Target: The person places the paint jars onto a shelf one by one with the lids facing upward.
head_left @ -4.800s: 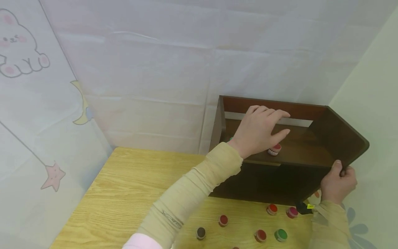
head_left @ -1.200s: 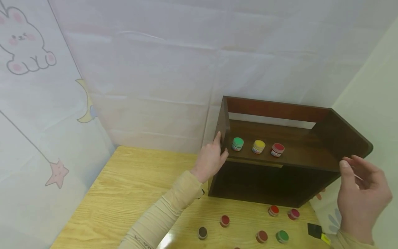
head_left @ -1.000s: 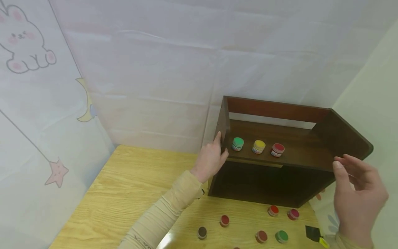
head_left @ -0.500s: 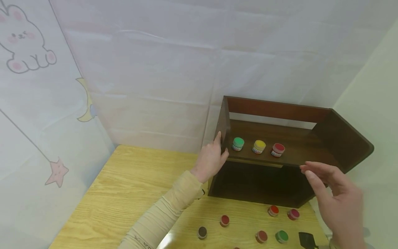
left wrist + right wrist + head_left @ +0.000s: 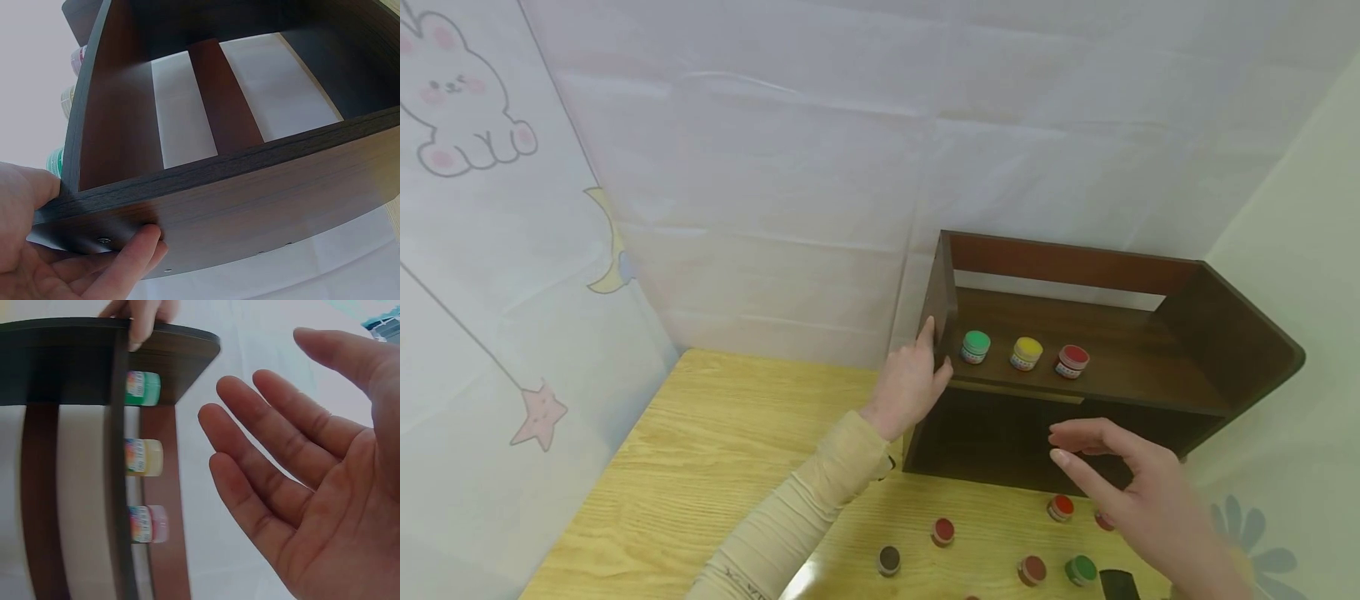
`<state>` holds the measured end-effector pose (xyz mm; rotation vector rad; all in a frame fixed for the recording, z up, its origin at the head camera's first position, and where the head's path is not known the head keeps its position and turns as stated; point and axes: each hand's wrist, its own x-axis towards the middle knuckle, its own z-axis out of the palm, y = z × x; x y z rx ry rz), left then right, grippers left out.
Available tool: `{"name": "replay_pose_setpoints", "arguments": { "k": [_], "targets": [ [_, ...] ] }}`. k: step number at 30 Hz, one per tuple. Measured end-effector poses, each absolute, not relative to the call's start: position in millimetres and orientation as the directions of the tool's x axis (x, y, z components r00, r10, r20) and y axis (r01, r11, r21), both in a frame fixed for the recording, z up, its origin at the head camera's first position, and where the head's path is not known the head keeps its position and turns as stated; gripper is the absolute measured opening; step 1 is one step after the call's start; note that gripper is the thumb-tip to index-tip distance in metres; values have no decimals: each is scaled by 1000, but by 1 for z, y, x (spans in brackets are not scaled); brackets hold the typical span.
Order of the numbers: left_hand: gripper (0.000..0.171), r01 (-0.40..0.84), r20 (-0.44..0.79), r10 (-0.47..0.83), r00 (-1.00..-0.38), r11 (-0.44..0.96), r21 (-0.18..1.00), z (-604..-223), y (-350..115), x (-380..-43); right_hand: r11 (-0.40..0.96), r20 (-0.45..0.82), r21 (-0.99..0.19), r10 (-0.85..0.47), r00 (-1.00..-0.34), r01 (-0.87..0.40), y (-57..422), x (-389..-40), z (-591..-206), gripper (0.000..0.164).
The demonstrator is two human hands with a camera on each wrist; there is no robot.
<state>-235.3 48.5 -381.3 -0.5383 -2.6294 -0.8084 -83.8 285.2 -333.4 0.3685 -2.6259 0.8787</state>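
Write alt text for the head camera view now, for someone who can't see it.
A person's left hand grips the side of a dark brown shelf holding a green jar, a yellow jar and a red jar. The right hand hovers empty in front; more small jars sit on the wood-grain table below.

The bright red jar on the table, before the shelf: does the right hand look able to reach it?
Probably yes. The right hand holds nothing and, in the head view, appears close to the bright red jar, which nothing covers. The hand's height above the table is hard to judge.
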Motion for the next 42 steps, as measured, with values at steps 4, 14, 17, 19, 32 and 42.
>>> {"name": "replay_pose_setpoints", "arguments": {
  "k": [4, 14, 17, 19, 32, 42],
  "targets": [
    [68, 448, 419, 255, -871, 762, 467, -382, 49, -236, 770, 380, -527, -166, -910, -360, 281, -89, -345, 22],
    [67, 459, 440, 255, -861, 761, 458, -383, 49, -236, 741, 294, -552, -257, -921, -383, 269, -109, -383, 19],
    [67, 462, 444, 257, -858, 763, 452, -383, 49, -236, 732, 273, -568, -264, -925, -376, 268, -115, -393, 18],
    [67, 463, 451, 254, -856, 766, 446, -383, 49, -236, 723, 241, -592, -263, -934, -356, 268, -119, -399, 19],
    [67, 451, 429, 250, -868, 758, 471, -383, 48, -235, 694, 43, -670, -317, -947, -263, 255, -134, -446, 33],
    [66, 451, 441, 247, -863, 771, 450, -382, 48, -235, 690, -37, -684, -355, -934, -236, 249, -141, -486, 34]
  ]
}}
